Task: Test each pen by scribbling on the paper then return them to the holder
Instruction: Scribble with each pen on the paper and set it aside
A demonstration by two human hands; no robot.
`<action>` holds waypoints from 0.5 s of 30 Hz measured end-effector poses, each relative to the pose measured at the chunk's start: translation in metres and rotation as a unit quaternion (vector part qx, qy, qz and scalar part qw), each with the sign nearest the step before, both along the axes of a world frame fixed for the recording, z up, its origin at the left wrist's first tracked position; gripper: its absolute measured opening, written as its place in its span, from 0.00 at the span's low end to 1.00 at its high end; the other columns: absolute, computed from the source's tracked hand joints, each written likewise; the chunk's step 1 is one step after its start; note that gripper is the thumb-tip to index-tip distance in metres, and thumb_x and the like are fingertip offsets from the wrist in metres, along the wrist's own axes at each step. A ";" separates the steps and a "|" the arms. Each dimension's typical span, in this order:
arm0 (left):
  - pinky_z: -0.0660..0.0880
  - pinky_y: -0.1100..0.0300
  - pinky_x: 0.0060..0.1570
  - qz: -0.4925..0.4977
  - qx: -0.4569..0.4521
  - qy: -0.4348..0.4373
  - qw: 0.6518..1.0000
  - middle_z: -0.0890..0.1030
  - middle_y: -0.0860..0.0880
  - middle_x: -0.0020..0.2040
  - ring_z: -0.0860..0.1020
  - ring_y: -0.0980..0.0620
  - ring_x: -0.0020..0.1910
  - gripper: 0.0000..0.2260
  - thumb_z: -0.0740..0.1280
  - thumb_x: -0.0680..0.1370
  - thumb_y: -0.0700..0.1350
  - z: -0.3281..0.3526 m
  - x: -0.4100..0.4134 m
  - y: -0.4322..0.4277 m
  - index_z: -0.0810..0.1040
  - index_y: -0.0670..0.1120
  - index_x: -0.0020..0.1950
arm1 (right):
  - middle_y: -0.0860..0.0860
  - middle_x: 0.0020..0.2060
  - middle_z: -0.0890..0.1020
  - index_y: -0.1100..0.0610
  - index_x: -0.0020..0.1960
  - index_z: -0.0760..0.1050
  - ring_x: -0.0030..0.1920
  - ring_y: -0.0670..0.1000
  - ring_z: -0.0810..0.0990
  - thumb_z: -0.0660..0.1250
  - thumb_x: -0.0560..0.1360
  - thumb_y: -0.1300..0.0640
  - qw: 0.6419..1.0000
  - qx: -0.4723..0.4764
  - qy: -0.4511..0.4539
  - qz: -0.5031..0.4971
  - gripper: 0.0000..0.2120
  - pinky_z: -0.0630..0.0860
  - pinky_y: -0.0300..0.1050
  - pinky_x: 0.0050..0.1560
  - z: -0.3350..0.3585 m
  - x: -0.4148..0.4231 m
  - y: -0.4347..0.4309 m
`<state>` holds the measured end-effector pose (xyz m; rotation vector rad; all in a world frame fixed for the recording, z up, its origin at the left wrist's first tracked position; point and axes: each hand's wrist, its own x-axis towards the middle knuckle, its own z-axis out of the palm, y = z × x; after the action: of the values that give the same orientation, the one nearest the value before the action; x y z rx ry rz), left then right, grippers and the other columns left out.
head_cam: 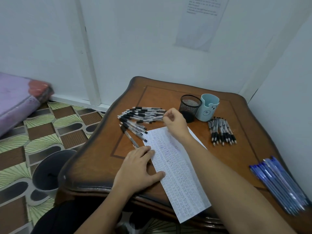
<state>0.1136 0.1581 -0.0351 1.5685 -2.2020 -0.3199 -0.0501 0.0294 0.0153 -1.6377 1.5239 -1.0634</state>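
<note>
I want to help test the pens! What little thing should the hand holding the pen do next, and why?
Probably lift that clear black-grip pen out of the fanned pile of pens and bring its tip to the long, scribble-covered white paper strip. The right hand pinches the pen's end, and the left hand lies flat on the paper, steadying it for writing.

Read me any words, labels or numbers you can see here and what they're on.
No text is legible.
White wall notice: printed lines, too blurred to read.
Long white paper strip: rows of small marks, illegible.
Pale blue bear-face pen holder: face drawing, no words.
</note>
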 end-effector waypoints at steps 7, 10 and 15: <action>0.54 0.59 0.71 0.001 0.014 -0.006 1.000 0.64 0.56 0.74 0.60 0.56 0.73 0.40 0.56 0.68 0.75 0.001 -0.001 0.000 0.67 0.53 0.74 | 0.57 0.47 0.85 0.52 0.51 0.65 0.46 0.57 0.86 0.52 0.86 0.54 0.935 0.068 -0.334 -0.096 0.07 0.83 0.55 0.48 0.029 -0.052 0.026; 0.55 0.57 0.71 0.003 0.016 0.002 1.000 0.65 0.55 0.74 0.62 0.55 0.72 0.41 0.56 0.67 0.75 0.001 -0.001 0.000 0.68 0.52 0.74 | 0.54 0.35 0.81 0.49 0.54 0.66 0.32 0.54 0.82 0.50 0.86 0.52 0.918 0.073 -0.368 -0.125 0.07 0.84 0.52 0.39 0.035 -0.068 0.042; 0.54 0.58 0.72 0.007 0.025 -0.010 1.000 0.64 0.57 0.74 0.61 0.57 0.72 0.44 0.52 0.65 0.77 0.003 -0.002 0.000 0.67 0.54 0.74 | 0.52 0.32 0.71 0.47 0.55 0.69 0.25 0.46 0.61 0.51 0.86 0.51 0.918 0.089 -0.374 -0.098 0.08 0.59 0.36 0.22 0.033 -0.084 0.057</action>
<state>0.1112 0.1577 -0.0322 1.6196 -2.2119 -0.3584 -0.1343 0.0868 0.0484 -0.8002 1.2135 -1.3984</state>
